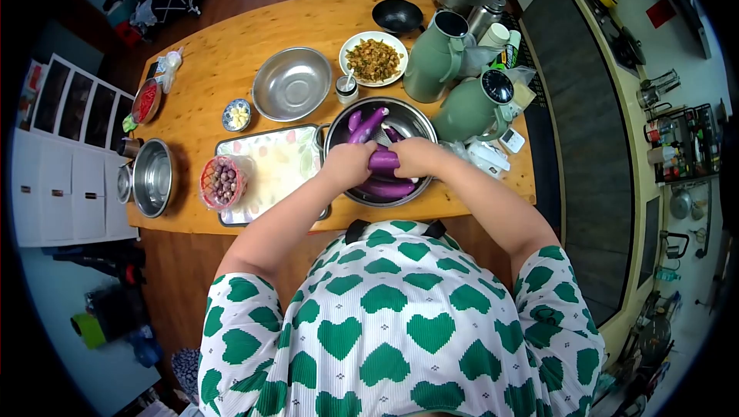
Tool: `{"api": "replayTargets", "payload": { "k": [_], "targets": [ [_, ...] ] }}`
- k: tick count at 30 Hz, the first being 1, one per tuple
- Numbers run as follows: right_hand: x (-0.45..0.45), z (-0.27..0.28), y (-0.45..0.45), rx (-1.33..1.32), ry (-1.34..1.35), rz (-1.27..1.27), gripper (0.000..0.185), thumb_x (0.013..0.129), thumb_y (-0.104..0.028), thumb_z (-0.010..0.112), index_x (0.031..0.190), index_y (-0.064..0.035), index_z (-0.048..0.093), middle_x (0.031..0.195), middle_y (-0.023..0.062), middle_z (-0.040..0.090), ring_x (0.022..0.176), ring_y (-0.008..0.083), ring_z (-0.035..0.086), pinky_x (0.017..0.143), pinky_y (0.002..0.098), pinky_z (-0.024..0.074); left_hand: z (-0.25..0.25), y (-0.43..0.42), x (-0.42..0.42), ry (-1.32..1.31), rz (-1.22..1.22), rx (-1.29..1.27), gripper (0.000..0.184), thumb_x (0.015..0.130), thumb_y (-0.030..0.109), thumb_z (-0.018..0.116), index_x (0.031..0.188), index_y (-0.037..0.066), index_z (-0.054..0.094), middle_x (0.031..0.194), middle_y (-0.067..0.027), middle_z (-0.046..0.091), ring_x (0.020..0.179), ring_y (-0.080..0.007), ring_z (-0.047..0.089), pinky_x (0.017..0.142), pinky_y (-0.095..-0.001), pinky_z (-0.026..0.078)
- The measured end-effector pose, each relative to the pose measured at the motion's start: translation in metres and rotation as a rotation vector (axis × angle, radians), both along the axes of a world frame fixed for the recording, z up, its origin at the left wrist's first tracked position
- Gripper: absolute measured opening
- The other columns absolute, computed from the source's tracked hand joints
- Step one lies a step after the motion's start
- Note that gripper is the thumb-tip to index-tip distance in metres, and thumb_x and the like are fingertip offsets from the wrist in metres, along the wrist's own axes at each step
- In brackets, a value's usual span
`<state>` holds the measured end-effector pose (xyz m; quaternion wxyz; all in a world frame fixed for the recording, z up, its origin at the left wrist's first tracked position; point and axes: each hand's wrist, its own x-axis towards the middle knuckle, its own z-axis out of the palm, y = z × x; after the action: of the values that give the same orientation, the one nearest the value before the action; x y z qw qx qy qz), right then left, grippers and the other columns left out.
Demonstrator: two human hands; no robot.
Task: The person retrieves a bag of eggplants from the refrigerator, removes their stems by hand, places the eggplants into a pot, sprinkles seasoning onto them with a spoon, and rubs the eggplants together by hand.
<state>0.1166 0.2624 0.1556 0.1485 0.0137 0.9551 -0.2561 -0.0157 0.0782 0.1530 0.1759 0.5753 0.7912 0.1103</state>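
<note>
Several purple eggplants lie in a metal pot (339,136) near the table's front edge. Both my hands are over this pot, gripping one eggplant (382,160) between them. My left hand (352,163) is closed around its left part, and my right hand (412,158) is closed on its right part. Behind my hands another eggplant (368,126) leans up toward the far rim. One more eggplant (386,188) rests in front, near the pot's front wall. My fingertips are partly hidden.
Left of the pot are a cutting board (289,159) and a container of small round purple-brown items (224,182). A steel basin (292,84), a plate of cooked food (374,59) and a small jar (347,90) stand behind. Green flasks (435,55) crowd the right; another basin (154,177) is far left.
</note>
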Motion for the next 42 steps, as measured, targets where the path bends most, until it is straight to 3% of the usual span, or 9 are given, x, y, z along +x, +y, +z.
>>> {"api": "replayTargets", "payload": {
  "k": [5, 10, 14, 17, 22, 31, 35, 38, 42],
  "targets": [
    [-0.007, -0.014, 0.024, -1.08, -0.798, -0.316, 0.02, 0.088, -0.025, 0.075, 0.088, -0.0087, 0.062, 0.069, 0.0013, 0.059, 0.05, 0.0075, 0.051, 0.04, 0.0256, 0.0377, -0.008, 0.0, -0.004, 0.236, -0.055, 0.331, 0.03, 0.078, 0.011, 0.074, 0.103, 0.01, 0.058, 0.087, -0.0123, 0.07, 0.08, -0.0358, 0.07, 0.068, -0.0487, 0.055],
    [-0.001, 0.019, -0.006, 0.067, 0.002, -0.158, 0.014, 0.082, -0.01, 0.072, 0.088, -0.0064, 0.06, 0.078, 0.0152, 0.067, 0.086, 0.0396, 0.07, 0.079, 0.0486, 0.0551, -0.032, -0.01, -0.011, -0.085, -0.03, 0.335, 0.031, 0.081, 0.004, 0.071, 0.109, 0.009, 0.06, 0.071, -0.0067, 0.061, 0.058, -0.0255, 0.062, 0.054, -0.0384, 0.049],
    [0.012, -0.009, 0.011, 0.251, 0.416, -0.087, 0.027, 0.079, -0.013, 0.074, 0.102, -0.0094, 0.06, 0.092, 0.0134, 0.07, 0.081, 0.0383, 0.07, 0.075, 0.0488, 0.0565, -0.023, -0.02, -0.041, -1.577, 0.349, -0.175, 0.035, 0.084, 0.01, 0.078, 0.115, 0.01, 0.062, 0.069, 0.0065, 0.05, 0.05, -0.0032, 0.04, 0.044, -0.0214, 0.028],
    [0.013, 0.012, -0.002, 0.279, 0.453, -0.009, 0.025, 0.079, -0.011, 0.073, 0.101, -0.0094, 0.061, 0.09, 0.0118, 0.071, 0.08, 0.0377, 0.071, 0.073, 0.0486, 0.0569, -0.021, -0.017, -0.037, -1.397, 0.294, -0.258, 0.035, 0.083, 0.01, 0.079, 0.115, 0.009, 0.064, 0.069, 0.0051, 0.052, 0.051, -0.0038, 0.044, 0.045, -0.0213, 0.03],
    [0.006, 0.016, -0.009, 0.272, 0.3, -0.102, 0.013, 0.08, -0.012, 0.071, 0.088, -0.0082, 0.062, 0.075, 0.0101, 0.068, 0.074, 0.0337, 0.071, 0.069, 0.0468, 0.0564, -0.026, -0.008, -0.012, -0.3, 0.201, 0.082, 0.038, 0.077, 0.019, 0.078, 0.114, 0.012, 0.069, 0.09, -0.0161, 0.071, 0.083, -0.0356, 0.071, 0.074, -0.0441, 0.056],
    [-0.012, -0.009, 0.028, -0.89, -0.792, -0.249, 0.022, 0.088, -0.025, 0.072, 0.089, -0.0044, 0.067, 0.07, 0.0059, 0.067, 0.052, 0.0171, 0.063, 0.044, 0.0306, 0.0466, -0.009, -0.003, -0.004, 0.371, -0.261, 0.437, 0.047, 0.078, 0.02, 0.077, 0.122, 0.015, 0.062, 0.107, -0.0046, 0.067, 0.08, -0.0274, 0.069, 0.07, -0.0418, 0.056],
    [-0.001, 0.017, -0.014, 0.234, 0.125, -0.083, 0.024, 0.083, -0.02, 0.071, 0.106, -0.0098, 0.07, 0.091, 0.0112, 0.075, 0.088, 0.0302, 0.074, 0.075, 0.0403, 0.0583, -0.014, -0.003, -0.004, 0.015, -0.038, 0.197, 0.041, 0.079, 0.017, 0.076, 0.118, 0.01, 0.064, 0.096, -0.0151, 0.07, 0.082, -0.034, 0.071, 0.072, -0.0462, 0.056],
    [0.001, 0.0, -0.013, 0.439, 0.514, 0.172, 0.027, 0.088, -0.019, 0.063, 0.114, -0.0133, 0.066, 0.089, 0.0055, 0.066, 0.076, 0.0256, 0.07, 0.066, 0.0392, 0.0546, -0.036, 0.0, -0.013, -0.357, -0.009, 0.271, 0.023, 0.083, 0.016, 0.071, 0.103, 0.005, 0.07, 0.082, -0.0149, 0.072, 0.07, -0.0289, 0.071, 0.063, -0.0387, 0.056],
    [-0.005, 0.0, -0.025, 0.399, 0.827, 0.347, 0.022, 0.089, -0.019, 0.06, 0.11, -0.0144, 0.063, 0.084, 0.0023, 0.058, 0.066, 0.0216, 0.063, 0.061, 0.0368, 0.0508, -0.014, 0.008, -0.03, -1.261, 0.08, -0.442, 0.018, 0.085, 0.022, 0.072, 0.099, 0.01, 0.074, 0.075, 0.0004, 0.066, 0.057, -0.0069, 0.058, 0.047, -0.0232, 0.043]
  ]
}}
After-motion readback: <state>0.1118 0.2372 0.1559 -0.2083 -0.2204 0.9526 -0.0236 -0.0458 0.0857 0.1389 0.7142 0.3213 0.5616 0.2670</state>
